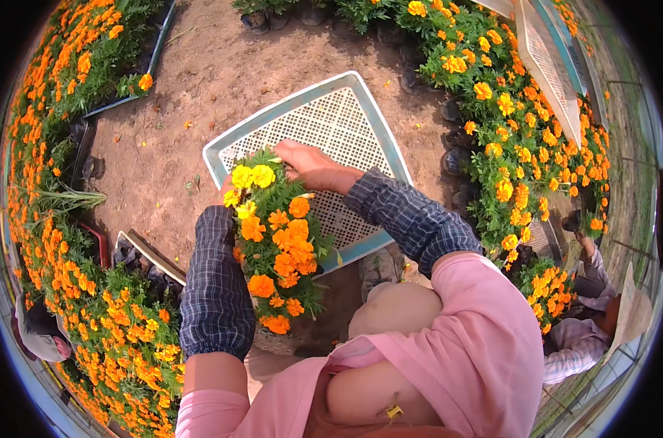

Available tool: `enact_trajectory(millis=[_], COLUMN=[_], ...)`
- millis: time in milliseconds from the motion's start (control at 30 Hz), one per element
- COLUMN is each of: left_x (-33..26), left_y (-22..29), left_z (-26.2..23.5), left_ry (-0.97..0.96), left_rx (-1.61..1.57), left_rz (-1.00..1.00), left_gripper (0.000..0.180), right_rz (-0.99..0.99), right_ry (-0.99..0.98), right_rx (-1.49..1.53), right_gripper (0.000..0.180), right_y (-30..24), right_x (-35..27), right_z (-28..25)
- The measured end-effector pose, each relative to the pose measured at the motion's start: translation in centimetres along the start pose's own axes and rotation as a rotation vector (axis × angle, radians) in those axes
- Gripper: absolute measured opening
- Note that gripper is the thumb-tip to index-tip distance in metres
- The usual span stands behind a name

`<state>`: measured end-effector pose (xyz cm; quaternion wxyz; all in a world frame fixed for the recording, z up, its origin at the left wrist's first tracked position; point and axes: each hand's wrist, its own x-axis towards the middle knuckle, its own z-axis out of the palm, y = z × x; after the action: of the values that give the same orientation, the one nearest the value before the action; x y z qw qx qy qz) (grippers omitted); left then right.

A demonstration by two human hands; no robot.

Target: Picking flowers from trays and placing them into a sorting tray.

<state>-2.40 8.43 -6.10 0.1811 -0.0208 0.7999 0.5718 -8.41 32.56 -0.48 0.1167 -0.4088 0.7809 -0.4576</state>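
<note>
Orange marigolds (83,292) crowd the left side of the frame from top to bottom, with a blue-edged tray (131,101) among them at upper left. Just inside the bed, left of center, a pale-rimmed tray (153,257) holds dark bags (132,257) beside bare, reddish-brown soil (145,186).

Near the center, a worker's left hand (225,191), below a dark checked sleeve (216,288), is mostly hidden behind foliage; its grip cannot be made out. Beside it, a leafy cluster of yellow and orange blooms (282,244) fills the middle of the frame, overlapping the left part of a pale lattice tray (331,120) with a blue-green inner wall. The right hand (317,166) reaches in from the right to the cluster's upper edge, fingers bent at the leaves; how firmly its grip is closed, or on what, cannot be told.

At bottom center, a small yellow ornament (394,412) lies at the worker's chest by a pink garment (485,328), too small for any lettering to be read. Potted marigolds (503,190) in dark containers line the right, where another lattice tray (543,66) stands tilted at upper right. At lower right, a co-worker (583,336) extends a hand toward orange blooms.
</note>
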Motion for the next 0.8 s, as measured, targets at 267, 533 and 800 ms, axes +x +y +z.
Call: enact_trajectory(millis=[267,533,800], left_x=[1.2,0.8,2.5], left_y=[-0.2,-0.6,-0.3], left_z=[0.9,1.4,1.4], left_ry=[-0.043,-0.078,-0.146], left_rx=[-0.177,-0.305,-0.413], left_rz=[0.029,0.032,-0.021], left_gripper=[0.046,0.043,0.041], right_rz=[0.909,0.053,0.74], right_ry=[1.16,0.628,0.638], right_rx=[-0.557,-1.544,-0.865], right_gripper=[0.048,0.027,0.032], right_y=[18.8,24.0,24.5], right_x=[-6.5,-9.5,-5.6], right_z=[-17.0,-16.7,-23.8])
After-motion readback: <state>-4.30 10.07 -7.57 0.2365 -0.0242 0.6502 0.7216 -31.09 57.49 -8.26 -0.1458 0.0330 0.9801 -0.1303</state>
